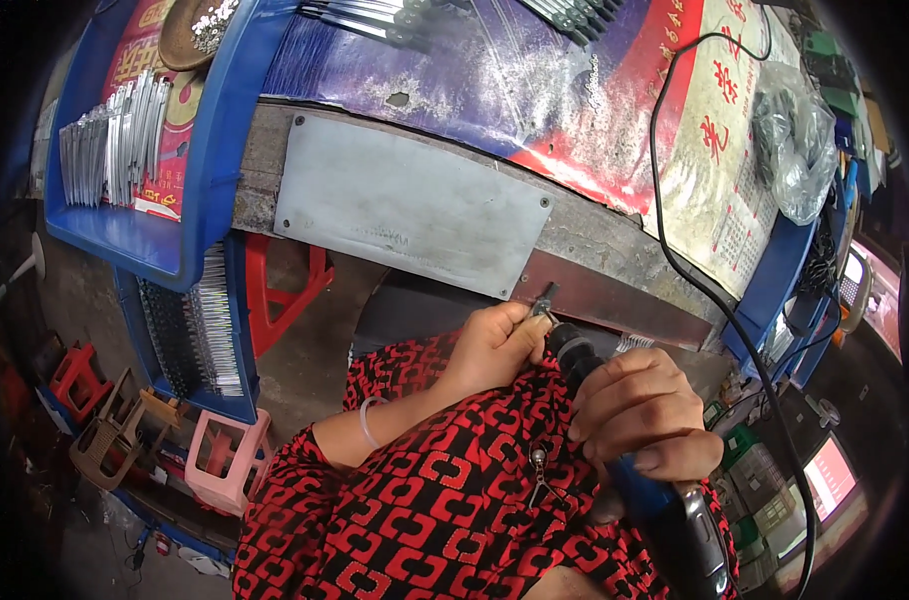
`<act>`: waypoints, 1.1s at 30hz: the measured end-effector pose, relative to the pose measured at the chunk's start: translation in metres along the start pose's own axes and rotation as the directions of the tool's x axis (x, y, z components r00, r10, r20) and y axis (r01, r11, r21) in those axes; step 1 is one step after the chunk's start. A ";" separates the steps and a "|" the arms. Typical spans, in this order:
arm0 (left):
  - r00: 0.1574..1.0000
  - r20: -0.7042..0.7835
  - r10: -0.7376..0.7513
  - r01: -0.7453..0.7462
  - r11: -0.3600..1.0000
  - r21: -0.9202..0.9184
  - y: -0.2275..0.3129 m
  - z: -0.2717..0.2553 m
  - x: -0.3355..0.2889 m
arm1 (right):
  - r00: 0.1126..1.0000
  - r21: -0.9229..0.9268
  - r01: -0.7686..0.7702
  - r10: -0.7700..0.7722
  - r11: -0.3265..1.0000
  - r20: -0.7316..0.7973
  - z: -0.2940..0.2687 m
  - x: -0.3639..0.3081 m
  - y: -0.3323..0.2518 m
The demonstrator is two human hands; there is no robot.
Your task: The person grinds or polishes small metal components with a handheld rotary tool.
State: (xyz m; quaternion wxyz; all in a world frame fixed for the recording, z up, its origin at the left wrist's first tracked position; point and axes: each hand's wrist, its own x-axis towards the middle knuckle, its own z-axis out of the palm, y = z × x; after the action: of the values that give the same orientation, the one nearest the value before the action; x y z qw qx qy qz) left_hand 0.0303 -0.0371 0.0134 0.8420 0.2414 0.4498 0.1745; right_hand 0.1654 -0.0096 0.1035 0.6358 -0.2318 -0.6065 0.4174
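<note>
Head view: right hand (643, 412) is wrapped tight around a handheld rotary tool (635, 470), blue body with a black nose and grey rear section. Tool's long axis runs diagonally, rear end at lower right near the frame's bottom edge, black nose pointing up-left toward the bench edge. Left hand (495, 345) sits just beside the nose, fingers curled, thumb and forefinger pinching a small dark metal piece (547, 298) at the tool's tip; the piece points up-right, its exact shape is too small to tell. Both hands hover over the person's lap, covered in red-and-black patterned cloth (425, 500), just below the front edge of the workbench (595, 235). A white band (367, 420) sits on the left wrist. A grey metal plate (410, 205) is screwed at its corners to the bench front, above and left of the left hand. A black cable (675, 250) loops across the bench top and runs down the right side. Bench top is covered with a worn printed sheet (575, 110) in purple and red. Blue tray (125, 130) at upper left holds a row of thin silver metal pieces; a second blue rack (190, 330) below it holds more. Clear plastic bag (795, 150) lies at upper right. Pink plastic stool (225, 460) and red stool (75, 370) stand on the floor at lower left.
</note>
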 end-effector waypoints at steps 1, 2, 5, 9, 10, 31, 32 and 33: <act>1.000 -0.002 0.019 -0.019 1.000 0.006 0.001 0.000 0.000 | 1.000 0.001 0.011 -0.011 1.000 0.020 -0.003 -0.001 -0.001; 1.000 0.001 0.021 -0.021 1.000 0.010 0.002 0.001 0.000 | 0.999 0.002 0.021 -0.022 1.000 0.041 -0.005 -0.001 -0.002; 1.000 0.012 0.014 -0.013 0.998 -0.057 0.003 0.003 0.001 | 0.999 -0.029 0.002 -0.001 1.000 0.035 -0.008 -0.004 -0.010; 1.000 0.025 -0.008 0.010 0.998 -0.060 0.004 0.002 0.000 | 0.999 -0.026 0.012 -0.011 1.000 0.041 -0.010 -0.005 -0.012; 0.999 0.028 -0.025 0.027 0.998 -0.061 0.005 0.002 0.000 | 0.999 -0.029 0.006 -0.005 1.000 0.039 -0.010 -0.004 -0.011; 0.999 0.000 -0.034 0.034 0.998 -0.047 0.005 0.005 -0.001 | 0.998 0.046 -0.059 0.059 0.997 -0.007 -0.009 0.001 -0.003; 0.999 0.001 -0.035 0.035 0.998 -0.047 0.004 0.005 0.000 | 0.998 0.048 -0.059 0.059 0.997 0.006 -0.009 0.002 -0.002; 0.999 0.001 -0.035 0.035 0.996 -0.076 0.002 0.005 0.000 | 0.998 0.046 -0.058 0.058 0.997 0.005 -0.008 0.001 -0.001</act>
State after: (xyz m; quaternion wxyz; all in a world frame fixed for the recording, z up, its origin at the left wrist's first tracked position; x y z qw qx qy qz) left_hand 0.0344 -0.0365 0.0166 0.8535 0.2012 0.4470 0.1770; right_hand 0.1737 -0.0077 0.1041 0.6275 -0.2339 -0.5908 0.4500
